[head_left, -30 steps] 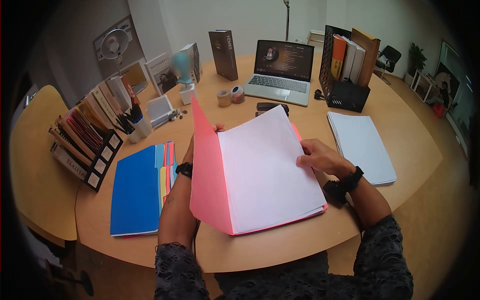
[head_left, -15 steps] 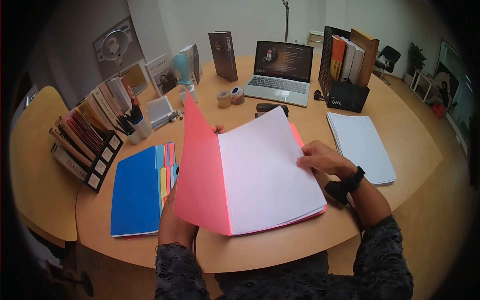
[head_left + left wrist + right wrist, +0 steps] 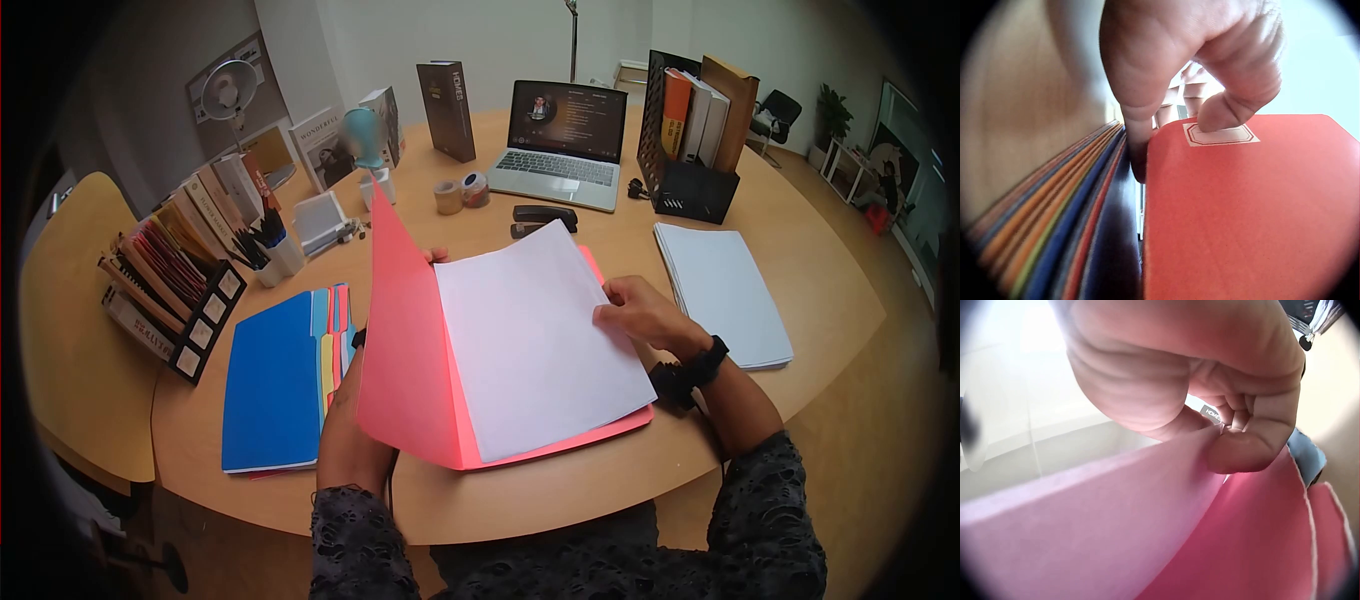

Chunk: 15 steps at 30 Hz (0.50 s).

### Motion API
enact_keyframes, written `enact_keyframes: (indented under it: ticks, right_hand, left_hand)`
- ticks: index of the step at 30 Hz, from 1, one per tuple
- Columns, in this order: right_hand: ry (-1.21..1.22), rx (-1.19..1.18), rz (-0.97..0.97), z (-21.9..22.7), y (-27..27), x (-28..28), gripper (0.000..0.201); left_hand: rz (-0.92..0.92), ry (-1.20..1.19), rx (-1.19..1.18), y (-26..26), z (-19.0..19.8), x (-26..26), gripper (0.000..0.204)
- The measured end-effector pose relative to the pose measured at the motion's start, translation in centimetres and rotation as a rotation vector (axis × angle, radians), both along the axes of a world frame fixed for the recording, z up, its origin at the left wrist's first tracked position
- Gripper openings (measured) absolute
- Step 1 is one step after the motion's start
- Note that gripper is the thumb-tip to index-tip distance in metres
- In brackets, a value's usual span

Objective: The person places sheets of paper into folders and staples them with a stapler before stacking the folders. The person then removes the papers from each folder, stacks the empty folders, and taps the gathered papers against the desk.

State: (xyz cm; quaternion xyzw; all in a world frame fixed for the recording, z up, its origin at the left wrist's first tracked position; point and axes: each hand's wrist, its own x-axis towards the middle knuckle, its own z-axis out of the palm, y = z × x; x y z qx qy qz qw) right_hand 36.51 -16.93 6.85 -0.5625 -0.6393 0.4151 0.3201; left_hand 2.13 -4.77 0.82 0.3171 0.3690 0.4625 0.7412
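A pink folder (image 3: 410,340) stands open in front of me, its left cover raised and tilted. White paper sheets (image 3: 545,340) lie over its right side, with pink showing along the spine and bottom edge. My left hand (image 3: 438,256) is mostly hidden behind the raised cover; in the left wrist view its thumb lies on a small bordered label (image 3: 1222,134) on the folder's red-looking outside. My right hand (image 3: 650,318) pinches the sheets at their right edge. In the right wrist view the paper (image 3: 1104,519) is between thumb and fingers, apart from the pink cover (image 3: 1254,531) below.
Blue and coloured folders (image 3: 272,385) lie at left. A paper stack (image 3: 725,295) lies at right. Behind are a stapler (image 3: 543,217), tape rolls (image 3: 461,194), a laptop (image 3: 556,160), a black file holder (image 3: 695,195), a pen cup (image 3: 277,262) and a book row (image 3: 170,270).
The raised cover has swung left. The sheets have shifted down and right, away from the spine, uncovering a pink strip there and along the bottom. The right hand keeps its pinch.
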Motion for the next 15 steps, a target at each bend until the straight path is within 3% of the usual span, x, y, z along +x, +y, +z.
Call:
enact_keyframes:
  ticks: [15]
  right_hand:
    - [-0.107, -0.131, 0.034, 2.3, -1.0, -0.5, 0.016]
  left_hand:
    - [-0.001, -0.039, -0.017, -1.2, -0.5, -0.5, 0.019]
